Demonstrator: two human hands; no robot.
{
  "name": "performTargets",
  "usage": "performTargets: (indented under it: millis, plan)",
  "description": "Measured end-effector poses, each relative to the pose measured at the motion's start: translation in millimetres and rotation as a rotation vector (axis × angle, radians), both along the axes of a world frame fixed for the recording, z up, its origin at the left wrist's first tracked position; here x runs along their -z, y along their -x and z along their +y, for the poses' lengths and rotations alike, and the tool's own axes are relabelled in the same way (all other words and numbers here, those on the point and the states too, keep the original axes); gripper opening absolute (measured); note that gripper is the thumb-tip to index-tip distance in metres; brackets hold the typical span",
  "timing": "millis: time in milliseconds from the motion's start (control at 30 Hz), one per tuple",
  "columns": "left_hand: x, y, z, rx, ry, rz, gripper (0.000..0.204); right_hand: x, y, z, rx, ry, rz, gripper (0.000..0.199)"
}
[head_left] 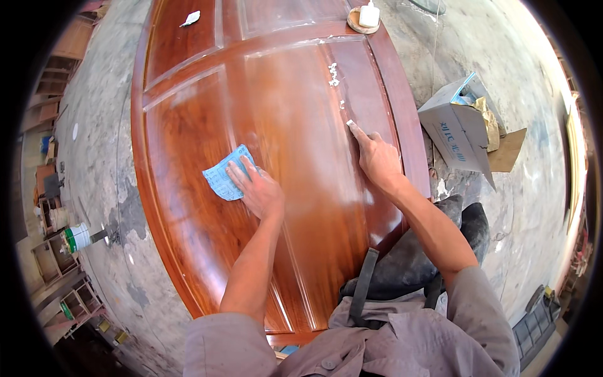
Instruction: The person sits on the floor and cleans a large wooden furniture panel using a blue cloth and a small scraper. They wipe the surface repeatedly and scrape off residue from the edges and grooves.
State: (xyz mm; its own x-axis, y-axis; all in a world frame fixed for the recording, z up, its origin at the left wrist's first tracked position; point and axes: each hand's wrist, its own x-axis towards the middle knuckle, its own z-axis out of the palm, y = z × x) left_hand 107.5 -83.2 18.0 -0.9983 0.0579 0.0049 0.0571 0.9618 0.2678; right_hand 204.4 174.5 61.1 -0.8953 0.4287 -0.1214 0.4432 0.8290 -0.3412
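A large glossy reddish-brown panelled wooden door (pixel 314 163) lies flat in front of me. My left hand (pixel 259 188) presses a blue sheet of sandpaper (pixel 225 179) against the middle of the door, its fingers lying over the sheet. Farther right, my right hand (pixel 380 160) has its index finger stretched out to the door's surface, the other fingers curled in. A small white bit sits at that fingertip; whether it is paste or a covering I cannot tell. Beyond it, white crumbs (pixel 333 74) lie along the right panel's groove. Pale dusty haze covers the door's middle.
On the door's far right edge stands a white container (pixel 369 16) on a round wooden piece (pixel 356 24). A crumpled white scrap (pixel 190 19) lies far left. An open cardboard box (pixel 455 129) rests on the concrete floor (pixel 100 157) at right; a paint bucket (pixel 76 237) stands at left.
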Motion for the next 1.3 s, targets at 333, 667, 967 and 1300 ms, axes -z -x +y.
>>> performTargets:
  millis: [333,667,967,1300]
  plan:
    - [11,-7,1,0.035,0.053,0.077,0.056,-9,-54,1,-0.032,0.069,0.041,0.055]
    - [21,-5,0,0.156,0.194,0.158,0.054,-13,-137,90,0.507,-0.099,0.085,0.065]
    - [-18,-65,71,0.419,-0.062,0.033,0.055,17,-111,83,0.556,0.0,0.221,0.067]
    - [-34,-112,145,0.545,-0.024,-0.067,0.056,38,-101,96,0.686,0.077,0.266,0.052]
